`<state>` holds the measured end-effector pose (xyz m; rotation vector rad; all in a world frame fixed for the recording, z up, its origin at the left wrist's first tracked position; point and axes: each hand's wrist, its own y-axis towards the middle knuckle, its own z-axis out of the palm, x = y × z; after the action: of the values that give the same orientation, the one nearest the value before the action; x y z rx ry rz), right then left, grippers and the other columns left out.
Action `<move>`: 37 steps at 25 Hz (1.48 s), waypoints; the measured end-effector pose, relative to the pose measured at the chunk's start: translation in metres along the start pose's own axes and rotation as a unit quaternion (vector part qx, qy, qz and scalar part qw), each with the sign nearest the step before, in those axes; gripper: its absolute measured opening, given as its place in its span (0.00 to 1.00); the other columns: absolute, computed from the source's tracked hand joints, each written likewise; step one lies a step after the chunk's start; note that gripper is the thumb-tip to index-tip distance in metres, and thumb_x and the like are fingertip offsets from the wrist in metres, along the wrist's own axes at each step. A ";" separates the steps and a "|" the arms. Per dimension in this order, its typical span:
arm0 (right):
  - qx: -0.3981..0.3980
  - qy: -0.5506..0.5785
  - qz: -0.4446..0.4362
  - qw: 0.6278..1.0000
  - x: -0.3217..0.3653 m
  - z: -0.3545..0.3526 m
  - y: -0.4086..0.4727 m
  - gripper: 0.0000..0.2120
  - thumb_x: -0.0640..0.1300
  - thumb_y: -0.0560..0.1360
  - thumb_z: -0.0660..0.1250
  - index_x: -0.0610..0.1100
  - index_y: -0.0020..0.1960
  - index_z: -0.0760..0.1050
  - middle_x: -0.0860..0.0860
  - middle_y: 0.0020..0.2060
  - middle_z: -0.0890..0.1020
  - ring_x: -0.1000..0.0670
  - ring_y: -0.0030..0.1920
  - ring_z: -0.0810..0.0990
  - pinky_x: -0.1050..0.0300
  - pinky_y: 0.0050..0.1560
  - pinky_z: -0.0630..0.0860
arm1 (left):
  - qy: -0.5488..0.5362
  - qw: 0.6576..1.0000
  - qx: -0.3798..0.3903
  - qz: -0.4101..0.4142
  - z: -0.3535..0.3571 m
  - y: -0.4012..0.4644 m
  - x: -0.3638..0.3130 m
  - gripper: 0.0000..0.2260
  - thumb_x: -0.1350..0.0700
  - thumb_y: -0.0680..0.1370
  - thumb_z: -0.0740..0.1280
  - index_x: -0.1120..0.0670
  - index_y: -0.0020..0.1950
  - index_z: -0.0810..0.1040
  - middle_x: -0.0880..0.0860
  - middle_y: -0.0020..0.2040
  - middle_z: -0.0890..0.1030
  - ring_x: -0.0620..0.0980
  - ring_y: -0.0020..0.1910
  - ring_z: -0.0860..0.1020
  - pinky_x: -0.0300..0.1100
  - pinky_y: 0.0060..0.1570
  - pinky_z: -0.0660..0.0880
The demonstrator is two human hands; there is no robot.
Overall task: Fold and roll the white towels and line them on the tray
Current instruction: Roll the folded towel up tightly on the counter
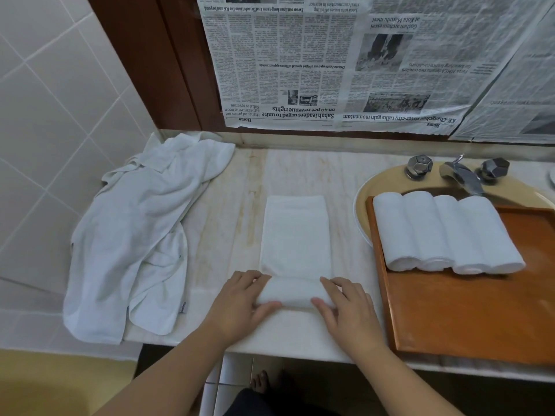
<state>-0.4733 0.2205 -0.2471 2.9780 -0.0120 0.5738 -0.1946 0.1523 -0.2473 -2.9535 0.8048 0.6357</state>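
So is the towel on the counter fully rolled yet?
No, partly rolled. Both hands, left hand and right hand, grip the roll at the towel's near end; the rest lies flat.

The orange-brown wooden tray (450,325) runs off the right edge of the frame, hiding its far side. It covers most of the beige oval sink basin (387,178). The upside-down newspaper sheets (330,61) along the top are cropped, their small print unreadable.
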 end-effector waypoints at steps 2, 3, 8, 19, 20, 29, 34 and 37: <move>0.025 0.037 0.042 0.998 0.004 -0.005 0.003 0.26 0.65 0.82 0.54 0.52 0.70 0.76 0.55 0.62 0.78 0.52 0.60 0.74 0.51 0.59 0.73 | -0.052 0.997 0.036 -0.043 -0.004 0.007 -0.006 0.24 0.31 0.82 0.58 0.43 0.70 0.76 0.40 0.59 0.73 0.44 0.56 0.69 0.40 0.60 0.69; 0.038 0.060 0.060 0.996 0.006 -0.007 0.007 0.24 0.64 0.83 0.54 0.53 0.69 0.76 0.56 0.60 0.77 0.53 0.59 0.73 0.53 0.59 0.72 | -0.078 0.994 0.047 -0.066 -0.005 0.010 -0.008 0.23 0.31 0.82 0.57 0.42 0.70 0.76 0.38 0.57 0.72 0.42 0.56 0.68 0.38 0.59 0.68; 0.101 0.107 0.137 0.980 0.014 -0.016 0.037 0.23 0.64 0.82 0.46 0.54 0.59 0.75 0.56 0.51 0.73 0.50 0.56 0.73 0.48 0.58 0.72 | -0.179 0.970 0.044 -0.159 -0.011 0.024 -0.021 0.19 0.35 0.82 0.58 0.42 0.63 0.82 0.39 0.51 0.73 0.43 0.55 0.71 0.42 0.57 0.70; -0.163 -0.037 -0.072 0.983 0.012 0.009 0.037 0.15 0.48 0.83 0.60 0.45 0.41 0.77 0.50 0.38 0.76 0.45 0.39 0.76 0.49 0.37 0.74 | -0.038 0.992 -0.115 -0.022 0.000 0.039 -0.028 0.10 0.48 0.83 0.65 0.49 0.53 0.86 0.48 0.54 0.79 0.53 0.54 0.75 0.50 0.51 0.78; -0.174 -0.037 -0.080 0.981 0.012 0.009 0.034 0.15 0.49 0.83 0.60 0.44 0.42 0.79 0.50 0.39 0.78 0.44 0.40 0.77 0.49 0.37 0.74 | -0.006 0.991 -0.130 0.012 0.003 0.033 -0.026 0.11 0.49 0.83 0.65 0.51 0.55 0.86 0.49 0.55 0.81 0.54 0.53 0.77 0.52 0.49 0.79; -0.014 0.002 0.057 0.998 0.021 -0.001 0.013 0.23 0.60 0.83 0.57 0.52 0.73 0.73 0.55 0.70 0.75 0.49 0.62 0.76 0.47 0.58 0.75 | -0.043 0.999 0.008 -0.029 -0.008 0.034 -0.011 0.24 0.35 0.82 0.58 0.46 0.72 0.77 0.47 0.68 0.78 0.51 0.66 0.72 0.46 0.67 0.73; 0.089 0.055 0.130 0.986 0.023 -0.009 0.045 0.20 0.58 0.85 0.47 0.56 0.71 0.70 0.57 0.64 0.73 0.51 0.63 0.70 0.50 0.65 0.67 | -0.059 0.983 0.104 -0.138 -0.013 0.049 -0.019 0.19 0.37 0.85 0.49 0.38 0.72 0.68 0.43 0.64 0.71 0.49 0.61 0.68 0.47 0.64 0.62; 0.102 0.048 0.150 0.982 0.024 -0.013 0.060 0.18 0.56 0.86 0.44 0.56 0.60 0.71 0.55 0.52 0.73 0.49 0.55 0.70 0.49 0.59 0.67 | -0.051 0.972 0.138 -0.181 -0.019 0.064 -0.025 0.19 0.40 0.86 0.43 0.40 0.68 0.68 0.45 0.58 0.71 0.50 0.58 0.66 0.49 0.60 0.59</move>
<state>-0.4574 0.1621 -0.2201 3.1651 -0.4269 0.7958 -0.2382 0.1067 -0.2145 -2.6841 0.3007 0.5878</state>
